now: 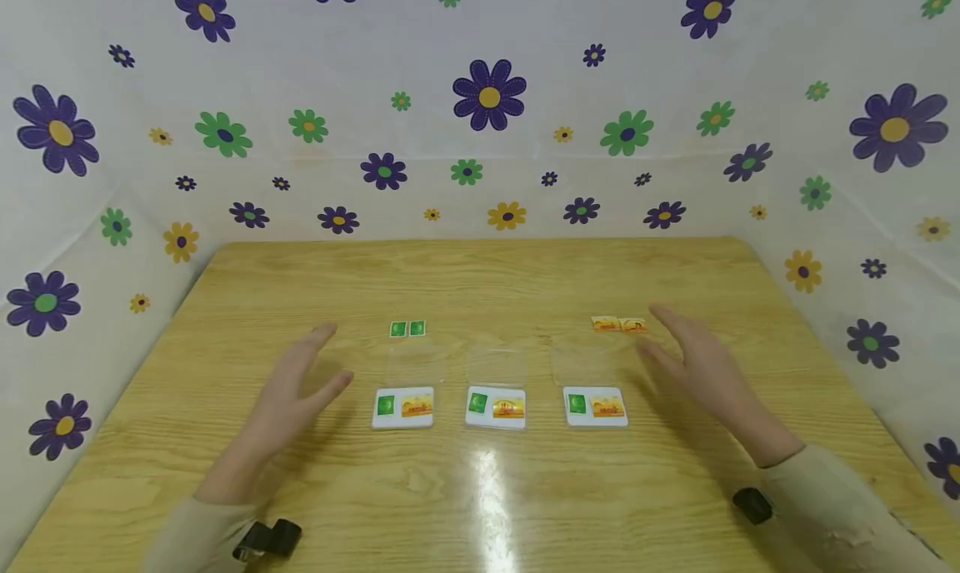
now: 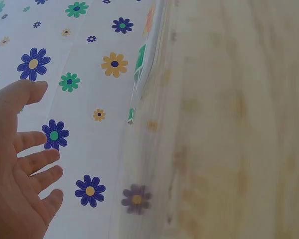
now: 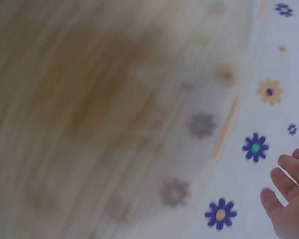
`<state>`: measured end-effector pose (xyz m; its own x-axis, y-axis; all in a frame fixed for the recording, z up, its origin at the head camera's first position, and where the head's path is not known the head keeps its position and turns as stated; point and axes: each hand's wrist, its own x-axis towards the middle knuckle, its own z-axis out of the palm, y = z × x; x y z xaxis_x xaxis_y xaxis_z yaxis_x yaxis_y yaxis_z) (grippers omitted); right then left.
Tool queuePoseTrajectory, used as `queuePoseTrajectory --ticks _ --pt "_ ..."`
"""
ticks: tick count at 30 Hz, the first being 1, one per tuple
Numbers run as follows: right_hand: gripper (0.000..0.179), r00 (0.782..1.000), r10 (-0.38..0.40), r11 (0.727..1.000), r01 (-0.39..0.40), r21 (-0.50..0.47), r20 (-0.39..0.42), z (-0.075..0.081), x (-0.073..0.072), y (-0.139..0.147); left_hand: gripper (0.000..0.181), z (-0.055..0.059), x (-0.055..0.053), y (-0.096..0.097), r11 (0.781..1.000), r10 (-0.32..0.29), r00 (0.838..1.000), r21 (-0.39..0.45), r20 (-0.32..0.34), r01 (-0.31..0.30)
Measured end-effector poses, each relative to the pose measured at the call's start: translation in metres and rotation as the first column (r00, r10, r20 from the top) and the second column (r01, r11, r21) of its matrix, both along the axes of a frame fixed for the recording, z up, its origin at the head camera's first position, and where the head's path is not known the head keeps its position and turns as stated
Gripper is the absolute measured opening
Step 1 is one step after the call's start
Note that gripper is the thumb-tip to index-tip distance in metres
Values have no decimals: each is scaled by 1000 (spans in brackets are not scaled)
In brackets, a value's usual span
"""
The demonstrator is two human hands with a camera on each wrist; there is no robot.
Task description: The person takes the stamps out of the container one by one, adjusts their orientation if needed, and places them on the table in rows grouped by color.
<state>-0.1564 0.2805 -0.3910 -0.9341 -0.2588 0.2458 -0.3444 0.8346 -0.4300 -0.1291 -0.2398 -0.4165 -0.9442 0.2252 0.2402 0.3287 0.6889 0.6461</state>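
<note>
Three small white cases lie in a row on the wooden table, the left case point(image 1: 402, 422), the middle case point(image 1: 496, 425) and the right case point(image 1: 596, 422). Each holds a green stamp-like piece and an orange one, with its clear lid point(image 1: 495, 366) folded back behind it. My left hand point(image 1: 288, 394) hovers left of the row, fingers spread and holding nothing. To the right of the row, my right hand point(image 1: 705, 373) is also spread and free. Its fingers come near two orange stamp-like pieces point(image 1: 605, 324) at the back right. Two green stamp-like pieces point(image 1: 398, 329) lie behind the left lid.
The wooden table point(image 1: 480, 281) reaches back to a white cloth with printed flowers point(image 1: 489, 97), which also hangs at both sides. Dark straps point(image 1: 283, 538) sit around the sleeved wrists. Light glares off the table in front of the middle case.
</note>
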Motion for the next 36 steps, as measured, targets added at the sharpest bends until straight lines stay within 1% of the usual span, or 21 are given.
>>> queuePoseTrajectory --ticks 1,3,5,8,11,14,16,18,20,23,26,28,31,33,36 --pt "59 1000 5 998 -5 -68 12 1 0 -3 68 0 0 2 1000 -6 1000 28 13 6" --pt "54 999 17 983 -10 -183 35 3 0 -11 66 -2 1 5 997 -20 999 76 31 18" --pt "51 996 41 956 -17 -293 76 4 -1 -19 64 -4 1 9 992 -34 999 121 34 29" --pt "48 985 70 913 -1 -408 155 6 -2 -32 58 -9 2 14 978 -68 997 199 28 61" --pt "48 965 114 879 13 -477 237 7 -3 -48 52 -14 5 18 957 -89 995 281 41 74" --pt "49 946 152 853 22 -522 287 5 -5 -64 50 -21 6 20 935 -88 994 349 69 59" --pt "49 936 175 837 22 -547 305 4 -7 -75 50 -25 6 22 922 -81 993 385 86 42" --pt "48 932 178 840 22 -542 314 2 -9 -86 49 -29 5 24 911 -82 993 411 89 39" --pt "47 928 188 844 15 -536 321 0 -11 -97 48 -32 6 26 908 -86 992 417 91 41" --pt "45 921 216 846 -11 -534 323 -4 -13 -115 47 -34 6 29 913 -93 992 405 87 50" --pt "44 910 264 832 -47 -553 319 -7 -15 -135 47 -36 8 30 921 -88 991 388 103 41" --pt "42 899 299 820 -71 -568 320 -8 -16 -148 48 -37 8 30 926 -90 989 375 118 39" --pt "39 885 351 807 -121 -578 304 -9 -17 -166 50 -39 9 29 946 -90 986 322 143 39" --pt "38 874 384 798 -151 -583 299 -10 -18 -178 52 -40 9 29 958 -96 984 281 151 50" --pt "36 857 421 787 -183 -589 296 -10 -18 -193 55 -41 8 30 968 -103 983 244 154 64"
